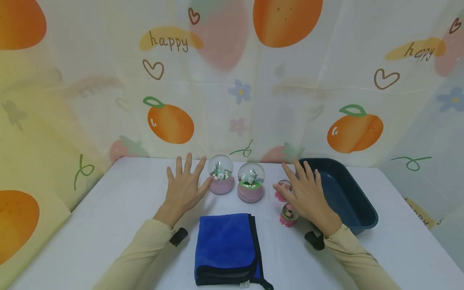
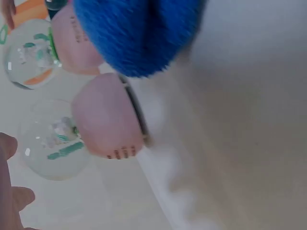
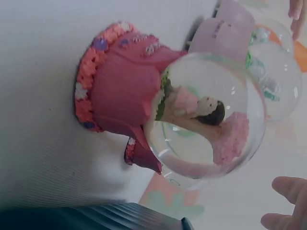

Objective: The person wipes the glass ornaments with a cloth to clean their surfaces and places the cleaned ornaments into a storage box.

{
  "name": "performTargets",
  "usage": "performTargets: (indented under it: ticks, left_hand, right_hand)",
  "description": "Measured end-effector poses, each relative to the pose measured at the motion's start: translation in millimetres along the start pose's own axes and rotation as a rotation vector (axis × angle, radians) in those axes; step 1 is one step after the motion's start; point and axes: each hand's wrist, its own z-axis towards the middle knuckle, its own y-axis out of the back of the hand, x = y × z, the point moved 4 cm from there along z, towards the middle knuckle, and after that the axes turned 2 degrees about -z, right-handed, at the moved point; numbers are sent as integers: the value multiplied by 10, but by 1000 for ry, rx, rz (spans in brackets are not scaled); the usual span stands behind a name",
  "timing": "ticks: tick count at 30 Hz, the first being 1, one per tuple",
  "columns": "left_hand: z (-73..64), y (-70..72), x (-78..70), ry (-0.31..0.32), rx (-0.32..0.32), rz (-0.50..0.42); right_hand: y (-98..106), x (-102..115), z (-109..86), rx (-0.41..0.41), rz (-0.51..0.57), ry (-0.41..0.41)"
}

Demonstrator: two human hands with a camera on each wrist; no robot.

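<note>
My left hand (image 1: 184, 187) is held over the table with its fingers spread, its thumb close to a pink-based snow globe (image 1: 221, 181). A second such snow globe (image 1: 251, 189) stands just to the right. My right hand (image 1: 307, 193) is also spread, above two smaller snow globes with darker pink bases. Of these, the nearer small globe (image 3: 206, 115) has a seated figure and a pink tree inside; the farther small globe (image 1: 281, 196) is partly hidden by the thumb. Neither hand holds anything. A folded blue cloth (image 1: 225, 241) with black edging lies between the forearms.
A dark blue plastic basin (image 1: 357, 201) stands at the right, partly behind my right hand. A fruit-printed curtain (image 1: 210, 100) hangs along the back edge of the white table (image 1: 119, 209). Each wrist wears a black strap-on camera.
</note>
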Motion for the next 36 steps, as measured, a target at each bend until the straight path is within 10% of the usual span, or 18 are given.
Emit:
performTargets:
  ticks: [36]
  left_hand:
    - [-463, 155, -328, -47, -8, -87]
  right_hand:
    - [8, 239, -544, -108, 147, 170]
